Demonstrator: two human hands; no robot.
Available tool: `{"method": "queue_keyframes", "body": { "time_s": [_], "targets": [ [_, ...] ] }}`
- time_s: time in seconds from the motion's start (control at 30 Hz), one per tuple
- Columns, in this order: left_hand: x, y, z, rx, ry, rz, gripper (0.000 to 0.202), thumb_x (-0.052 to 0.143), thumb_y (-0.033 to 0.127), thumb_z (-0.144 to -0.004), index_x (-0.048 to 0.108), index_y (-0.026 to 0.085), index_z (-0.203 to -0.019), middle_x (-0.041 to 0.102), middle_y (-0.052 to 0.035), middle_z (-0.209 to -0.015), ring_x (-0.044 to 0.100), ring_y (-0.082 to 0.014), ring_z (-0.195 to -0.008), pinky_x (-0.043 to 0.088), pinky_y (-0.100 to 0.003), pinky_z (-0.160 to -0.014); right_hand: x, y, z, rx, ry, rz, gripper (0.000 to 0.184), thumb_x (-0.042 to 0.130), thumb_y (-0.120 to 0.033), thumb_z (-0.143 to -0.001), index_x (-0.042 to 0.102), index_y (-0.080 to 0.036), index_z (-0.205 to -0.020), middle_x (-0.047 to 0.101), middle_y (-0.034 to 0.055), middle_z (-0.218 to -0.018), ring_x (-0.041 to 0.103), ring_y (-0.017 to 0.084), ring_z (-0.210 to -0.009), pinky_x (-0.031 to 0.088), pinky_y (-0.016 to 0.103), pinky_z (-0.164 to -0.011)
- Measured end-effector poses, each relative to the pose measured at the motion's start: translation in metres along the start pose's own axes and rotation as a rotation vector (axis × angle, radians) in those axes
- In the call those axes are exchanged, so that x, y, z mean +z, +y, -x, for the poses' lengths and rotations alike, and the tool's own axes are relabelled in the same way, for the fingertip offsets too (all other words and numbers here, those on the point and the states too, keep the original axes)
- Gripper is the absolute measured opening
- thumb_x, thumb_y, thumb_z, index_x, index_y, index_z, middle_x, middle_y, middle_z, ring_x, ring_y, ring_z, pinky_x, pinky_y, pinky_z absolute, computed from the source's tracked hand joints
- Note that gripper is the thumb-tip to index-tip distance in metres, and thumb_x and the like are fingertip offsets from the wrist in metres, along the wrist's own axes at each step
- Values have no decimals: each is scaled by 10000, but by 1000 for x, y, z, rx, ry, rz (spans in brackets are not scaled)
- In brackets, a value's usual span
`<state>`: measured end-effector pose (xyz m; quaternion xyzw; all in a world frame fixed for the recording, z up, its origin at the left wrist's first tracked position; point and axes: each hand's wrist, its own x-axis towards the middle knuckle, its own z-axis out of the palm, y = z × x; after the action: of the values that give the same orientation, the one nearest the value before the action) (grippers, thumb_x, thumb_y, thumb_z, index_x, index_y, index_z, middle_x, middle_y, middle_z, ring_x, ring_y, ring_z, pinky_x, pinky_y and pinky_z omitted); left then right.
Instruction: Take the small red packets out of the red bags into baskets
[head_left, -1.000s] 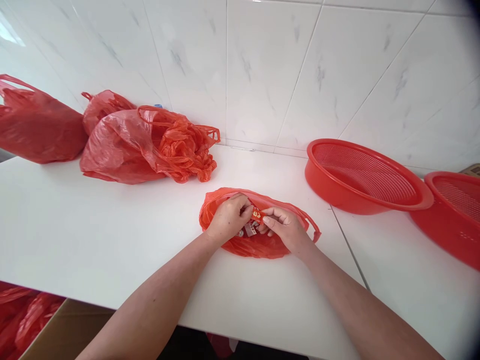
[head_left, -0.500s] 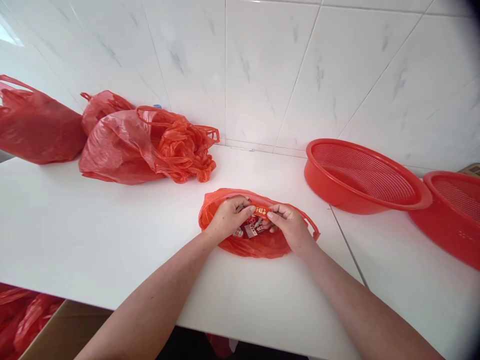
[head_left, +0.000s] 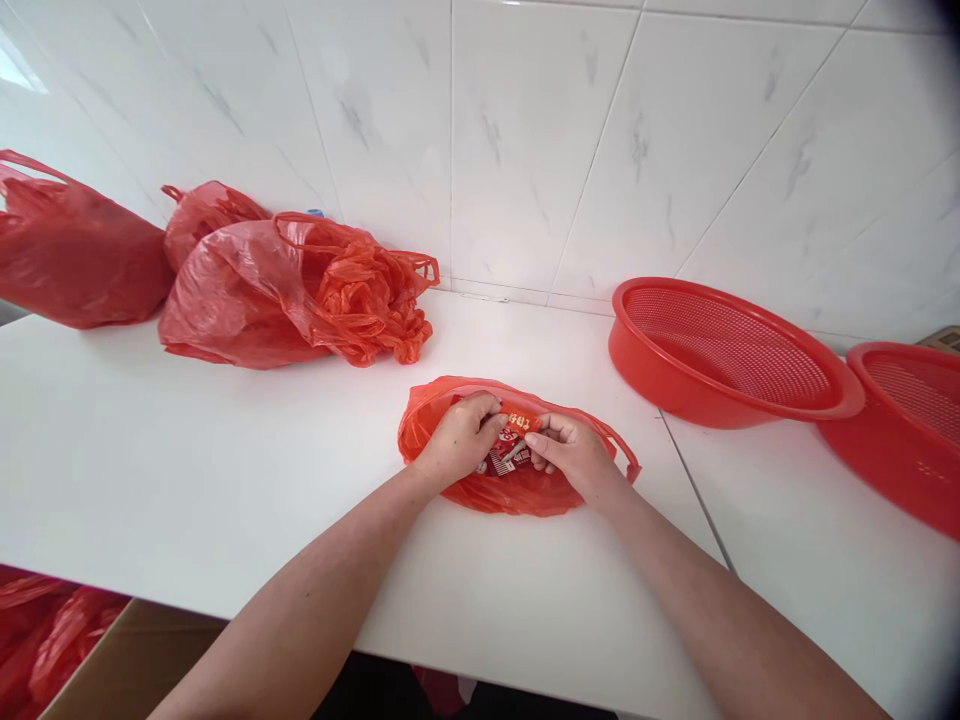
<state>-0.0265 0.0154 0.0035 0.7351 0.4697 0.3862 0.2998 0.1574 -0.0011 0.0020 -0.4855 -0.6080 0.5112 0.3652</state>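
Both hands pinch a small orange-red packet (head_left: pixel 519 422) with gold characters, held just over an opened red plastic bag (head_left: pixel 517 497). My left hand (head_left: pixel 466 435) grips its left end, fingers curled. At its right end is my right hand (head_left: pixel 568 448), thumb and fingertips closed on it. Under the packet, inside the bag, lie dark red printed wrappers (head_left: pixel 504 460) with white lettering, partly covered by my fingers. The bag lies on the white table (head_left: pixel 285 470) with a loop handle at its right.
Stuffed red plastic bags (head_left: pixel 240 290) stand at the back left against the tiled wall (head_left: pixel 390 130). A red perforated basket (head_left: pixel 720 400) and a second basket (head_left: pixel 900 450) are on the right. A cardboard box (head_left: pixel 135 660) with red bags sits below the table at lower left.
The packet has shifted slightly and its lettering is turned differently. My left fingers have moved a little over the wrappers; the right thumb has slid slightly left. The bag stays in place.
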Motion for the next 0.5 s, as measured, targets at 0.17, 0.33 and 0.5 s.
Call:
{"method": "queue_keyframes", "body": {
  "time_s": [0.17, 0.33, 0.5],
  "targets": [
    [0, 0, 0, 12, -23, -39, 233, 429, 225, -835, 321, 199, -630, 423, 34, -602, 399, -111, -549, 320, -241, -496, 1, -1, 0, -30, -29, -27, 147, 585, -337, -786, 569, -191, -789, 542, -45, -613, 500, 100, -580, 410, 239, -570],
    [1, 0, 0, -9, -30, 10, 248, 424, 267, -851, 332, 197, -632, 423, 34, -601, 402, -106, -538, 324, -235, -492, 1, -2, 1, 0, 15, 19, 160, 572, -343, -791, 557, -190, -748, 530, -45, -572, 493, 106, -561, 392, 244, -560],
    [-1, 1, 0, -57, -63, 108, 263, 431, 341, -862, 413, 186, -650, 470, 27, -638, 433, -102, -556, 354, -229, -514, -1, -4, 1, 29, 86, 35, 191, 555, -356, -800, 551, -189, -708, 521, -43, -543, 471, 103, -533, 370, 244, -543]
  ]
}}
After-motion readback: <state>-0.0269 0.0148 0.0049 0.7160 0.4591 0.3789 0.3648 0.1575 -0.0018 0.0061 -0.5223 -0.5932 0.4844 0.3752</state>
